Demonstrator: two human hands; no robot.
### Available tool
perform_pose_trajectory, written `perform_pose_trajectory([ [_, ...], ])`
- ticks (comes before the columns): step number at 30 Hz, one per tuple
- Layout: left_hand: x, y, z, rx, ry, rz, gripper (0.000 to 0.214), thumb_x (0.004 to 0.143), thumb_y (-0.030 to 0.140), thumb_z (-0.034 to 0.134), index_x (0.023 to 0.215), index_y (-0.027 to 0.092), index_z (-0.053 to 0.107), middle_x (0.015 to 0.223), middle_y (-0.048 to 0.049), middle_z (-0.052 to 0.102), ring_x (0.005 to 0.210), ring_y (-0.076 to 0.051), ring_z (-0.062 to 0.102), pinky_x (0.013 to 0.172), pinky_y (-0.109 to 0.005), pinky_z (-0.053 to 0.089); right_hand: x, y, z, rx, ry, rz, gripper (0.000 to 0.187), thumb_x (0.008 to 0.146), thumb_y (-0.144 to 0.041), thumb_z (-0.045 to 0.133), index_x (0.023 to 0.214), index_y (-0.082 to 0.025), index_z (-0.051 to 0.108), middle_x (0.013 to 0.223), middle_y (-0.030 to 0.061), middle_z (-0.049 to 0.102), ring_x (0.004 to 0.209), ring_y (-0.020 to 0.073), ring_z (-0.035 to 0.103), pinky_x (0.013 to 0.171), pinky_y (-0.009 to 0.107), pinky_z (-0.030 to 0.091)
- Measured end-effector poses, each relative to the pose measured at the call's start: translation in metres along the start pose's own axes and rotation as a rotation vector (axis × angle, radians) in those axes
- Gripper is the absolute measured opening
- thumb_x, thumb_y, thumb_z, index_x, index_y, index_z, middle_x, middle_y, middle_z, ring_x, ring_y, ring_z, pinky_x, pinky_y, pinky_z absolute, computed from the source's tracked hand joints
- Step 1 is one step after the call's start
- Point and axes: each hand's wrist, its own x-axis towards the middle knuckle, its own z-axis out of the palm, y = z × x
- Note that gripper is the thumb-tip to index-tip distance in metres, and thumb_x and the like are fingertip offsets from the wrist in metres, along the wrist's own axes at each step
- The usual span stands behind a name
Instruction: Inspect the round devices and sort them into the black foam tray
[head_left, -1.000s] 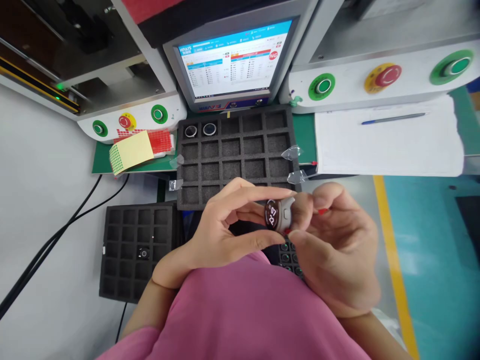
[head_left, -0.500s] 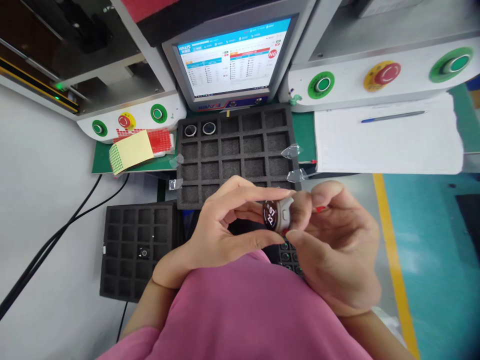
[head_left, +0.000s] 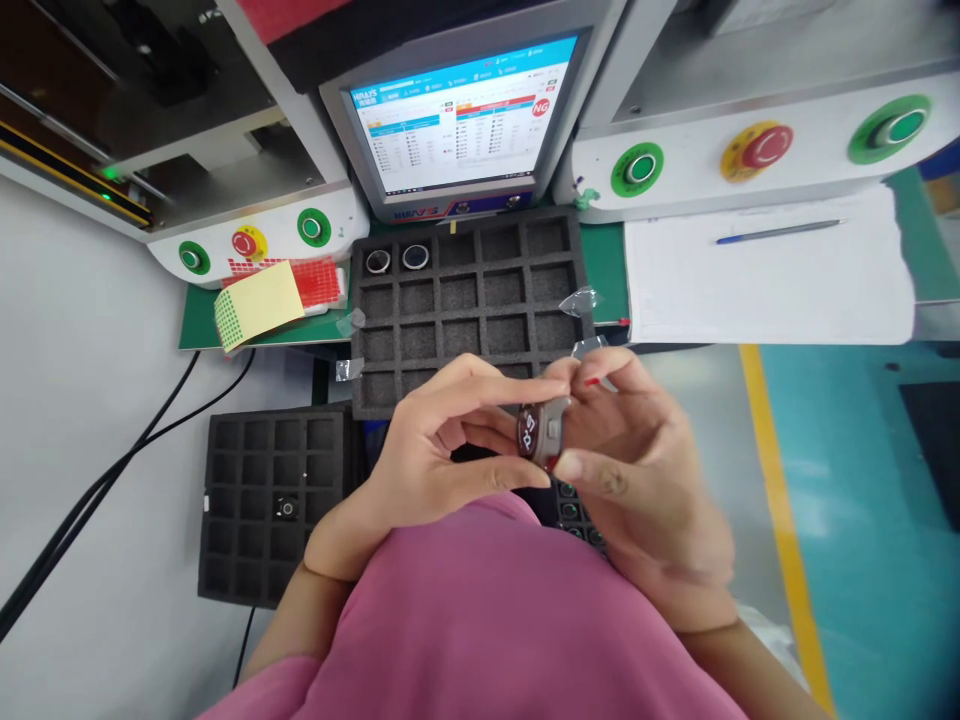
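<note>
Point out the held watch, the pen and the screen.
Held watch (head_left: 530,431): head view, on its lit face.
Pen (head_left: 780,232): head view, on the middle of its barrel.
Screen (head_left: 459,122): head view, near the middle of the display.

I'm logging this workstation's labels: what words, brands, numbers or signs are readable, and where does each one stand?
"HIRAYS": top left of the monitor screen, slightly blurred.
"HIRAYS": apparently again on the strip below the screen, blurred.
"NG": in a red circle at the screen's right.
Other screen text: too small to read.
Digits on the watch: too blurred to read surely.
Yellow button surround: lettering unreadable.
</note>
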Motion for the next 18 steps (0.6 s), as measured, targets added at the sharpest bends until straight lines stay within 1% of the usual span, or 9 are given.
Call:
perform_pose_trajectory([
  [3,0.0,-0.001,0.0,-0.085,-0.015,-0.065,0.041,0.073,0.022,0.087,0.112,0.032,0.076,0.099,-0.0004,0.059,0.082,-0.015,0.07,0.076,-0.029,0.063,-0.001,0.001,0.003,0.006,0.011,0.007,0.051,0.059,-0.016,0.096,0.095,-0.028,0.063,0.099,-0.0024,0.062,0.083,0.0119,0.062,0.074,0.024,0.058],
  [5,0.001,-0.002,-0.001,-0.142,-0.04,-0.088,0.04,0.077,0.027,0.085,0.115,0.031,0.075,0.105,-0.0022,0.064,0.084,-0.017,0.071,0.079,-0.03,0.063,-0.002,0.001,0.004,0.028,-0.011,0.011,0.053,0.061,-0.025,0.096,0.102,-0.029,0.062,0.108,-0.0005,0.063,0.085,0.0132,0.063,0.073,0.025,0.058],
  [6,0.001,-0.002,-0.002,-0.167,-0.06,-0.1,0.04,0.079,0.03,0.083,0.118,0.031,0.074,0.108,-0.0031,0.067,0.084,-0.017,0.072,0.08,-0.031,0.063,-0.002,0.001,0.004,0.037,-0.024,0.001,0.051,0.064,-0.03,0.094,0.104,-0.029,0.062,0.111,0.0009,0.064,0.085,0.0143,0.064,0.071,0.027,0.059],
  [8,0.002,-0.003,-0.003,-0.202,-0.102,-0.126,0.038,0.085,0.035,0.078,0.123,0.031,0.072,0.109,-0.0044,0.071,0.084,-0.019,0.074,0.08,-0.033,0.064,-0.003,0.002,0.002,0.009,-0.025,-0.076,0.042,0.073,-0.036,0.087,0.106,-0.029,0.062,0.113,0.0033,0.067,0.084,0.0174,0.066,0.069,0.031,0.059],
  [10,0.001,-0.002,-0.003,-0.198,-0.117,-0.169,0.034,0.09,0.038,0.071,0.122,0.028,0.073,0.104,-0.0054,0.075,0.083,-0.02,0.075,0.08,-0.036,0.065,-0.005,0.003,0.0,-0.082,0.008,-0.195,0.034,0.08,-0.031,0.081,0.108,-0.029,0.063,0.111,0.004,0.07,0.093,0.0206,0.068,0.076,0.035,0.06],
  [12,0.0,0.001,-0.002,-0.144,-0.088,-0.205,0.03,0.094,0.04,0.065,0.117,0.024,0.075,0.098,-0.0065,0.077,0.082,-0.022,0.075,0.08,-0.038,0.065,-0.007,0.006,-0.002,-0.17,0.021,-0.278,0.033,0.084,-0.022,0.077,0.113,-0.029,0.063,0.109,0.004,0.072,0.104,0.0216,0.067,0.088,0.037,0.059],
  [14,-0.002,0.003,0.0,-0.048,-0.057,-0.197,0.031,0.096,0.041,0.062,0.113,0.02,0.077,0.095,-0.0076,0.078,0.081,-0.022,0.075,0.078,-0.037,0.065,-0.01,0.009,-0.002,-0.203,0.005,-0.316,0.033,0.087,-0.019,0.075,0.116,-0.028,0.063,0.106,0.0033,0.072,0.106,0.0207,0.067,0.098,0.04,0.056],
  [16,-0.003,0.004,0.003,0.062,-0.062,-0.13,0.03,0.093,0.04,0.067,0.109,0.018,0.077,0.092,-0.0077,0.078,0.077,-0.021,0.074,0.071,-0.033,0.065,-0.013,0.011,-0.001,-0.209,-0.008,-0.349,0.032,0.088,-0.017,0.073,0.116,-0.027,0.063,0.102,0.0021,0.073,0.102,0.0199,0.068,0.106,0.044,0.052],
  [18,-0.003,0.004,0.005,0.184,-0.067,-0.046,0.024,0.09,0.035,0.071,0.103,0.016,0.077,0.086,-0.0066,0.077,0.072,-0.018,0.072,0.066,-0.029,0.063,-0.015,0.011,0.0,-0.202,-0.025,-0.361,0.032,0.088,-0.015,0.071,0.116,-0.027,0.062,0.1,0.0007,0.074,0.1,0.019,0.069,0.111,0.046,0.048],
])
